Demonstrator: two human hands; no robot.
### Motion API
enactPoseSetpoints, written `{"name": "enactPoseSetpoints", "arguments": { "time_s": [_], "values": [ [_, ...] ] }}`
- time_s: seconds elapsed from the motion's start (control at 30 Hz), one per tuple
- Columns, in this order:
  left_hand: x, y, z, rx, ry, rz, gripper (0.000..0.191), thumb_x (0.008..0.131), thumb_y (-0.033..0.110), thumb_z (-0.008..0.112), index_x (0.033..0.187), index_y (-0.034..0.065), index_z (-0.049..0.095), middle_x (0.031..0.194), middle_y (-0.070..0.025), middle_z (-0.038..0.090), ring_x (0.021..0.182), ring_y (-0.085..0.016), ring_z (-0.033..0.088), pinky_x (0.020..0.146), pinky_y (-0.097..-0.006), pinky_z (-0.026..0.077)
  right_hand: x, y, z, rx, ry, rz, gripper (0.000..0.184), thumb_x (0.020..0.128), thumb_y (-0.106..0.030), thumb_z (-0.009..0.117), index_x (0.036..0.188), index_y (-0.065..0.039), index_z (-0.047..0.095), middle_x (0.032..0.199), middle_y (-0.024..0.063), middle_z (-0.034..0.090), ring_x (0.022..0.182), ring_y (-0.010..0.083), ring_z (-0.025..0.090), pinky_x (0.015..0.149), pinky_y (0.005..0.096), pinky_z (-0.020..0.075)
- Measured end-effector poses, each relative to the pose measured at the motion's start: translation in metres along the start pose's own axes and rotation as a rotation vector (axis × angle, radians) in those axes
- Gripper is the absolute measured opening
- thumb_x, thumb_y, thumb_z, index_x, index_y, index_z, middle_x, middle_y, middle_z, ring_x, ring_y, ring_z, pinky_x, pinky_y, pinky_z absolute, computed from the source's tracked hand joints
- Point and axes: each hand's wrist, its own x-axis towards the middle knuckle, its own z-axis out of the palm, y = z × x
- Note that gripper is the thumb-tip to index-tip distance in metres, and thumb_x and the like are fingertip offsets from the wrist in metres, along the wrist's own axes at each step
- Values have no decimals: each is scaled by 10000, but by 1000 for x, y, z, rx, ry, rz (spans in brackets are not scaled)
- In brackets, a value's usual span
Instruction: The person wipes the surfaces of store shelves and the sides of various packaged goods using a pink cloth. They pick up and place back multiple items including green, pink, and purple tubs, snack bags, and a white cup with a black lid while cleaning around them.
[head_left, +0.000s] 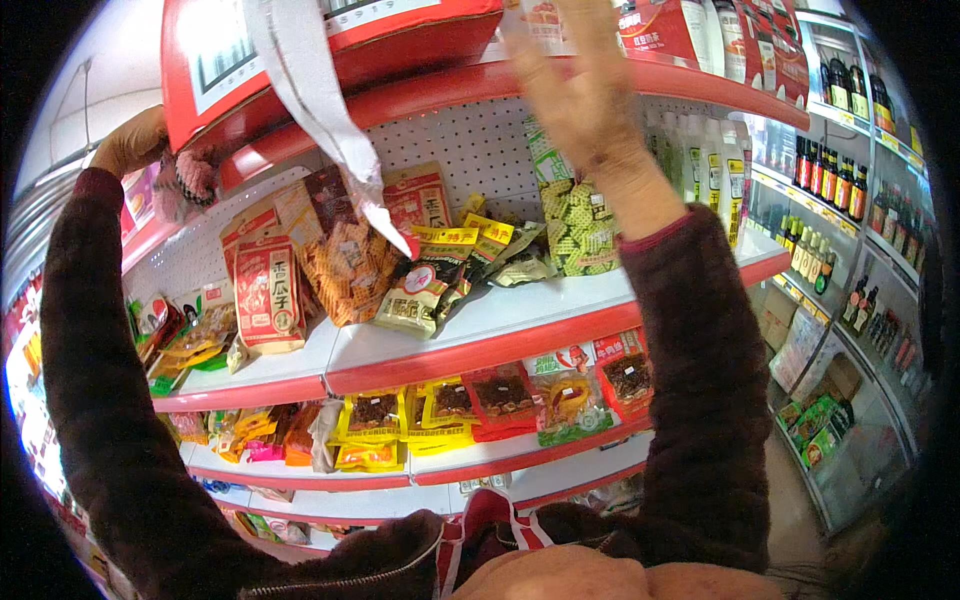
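Note:
A large red carton (412, 37) with white printed panels rests at the top shelf. My left hand (133, 141) is at its lower left corner, fingers hidden behind it, so its hold cannot be told. Just below that hand hangs a pink and dark fuzzy cloth (186, 184). From the carton's front a long white strip (319, 105) with a red tip dangles over the snack packets. My right hand (577, 90), blurred, is raised with fingers spread in front of the top shelf, right of the carton, and nothing shows in it.
The shelf below holds a red and cream seed bag (268, 292), an orange net-patterned bag (352, 266), black and yellow packets (427, 281) and a green bag (581, 225). Red drink packs (656, 34) stand at upper right. A glass-shelved cabinet of bottles (829, 176) is farther right.

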Motion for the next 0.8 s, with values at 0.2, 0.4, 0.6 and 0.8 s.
{"name": "enactPoseSetpoints", "arguments": {
  "time_s": [0.2, 0.4, 0.6, 0.8],
  "values": [
    [-63, -34, -15, -410, 606, 274, 281, 956, 199, 544, 1191, 47, 578, 1039, -17, 605, 855, -90, 559, 752, -238, 464, -6, 59, -32, -183, -110, 607, 460, 857, -134, 634, 1290, -7, 542, 1088, 196, 666, 969, 280, 656, 845, 353, 510],
    [-201, -33, 70, -300, 1079, 483, 365, 976, 199, 508, 1266, -14, 567, 1189, -93, 620, 1039, -182, 606, 886, -310, 479, -12, 134, -2, -427, -649, 734, 1038, 781, -676, 635, 1438, 63, 319, 1301, 314, 544, 1224, 430, 534, 1018, 447, 440],
    [-311, -49, 243, -838, 1117, 323, 338, 976, 160, 510, 1266, -6, 561, 1167, -101, 629, 1022, -198, 621, 869, -316, 501, -46, 238, 18, -130, -606, 862, 623, 928, -431, 537, 1351, 10, 415, 1203, 259, 608, 1076, 351, 619, 908, 421, 478],
    [-331, -66, 350, -1405, 1016, 123, 317, 976, 121, 512, 1267, 3, 555, 1145, -109, 637, 1005, -214, 636, 851, -323, 523, -76, 279, 16, 35, -418, 716, 492, 859, -355, 647, 1122, 57, 602, 933, 249, 679, 857, 321, 659, 752, 389, 528]
  ]
}}
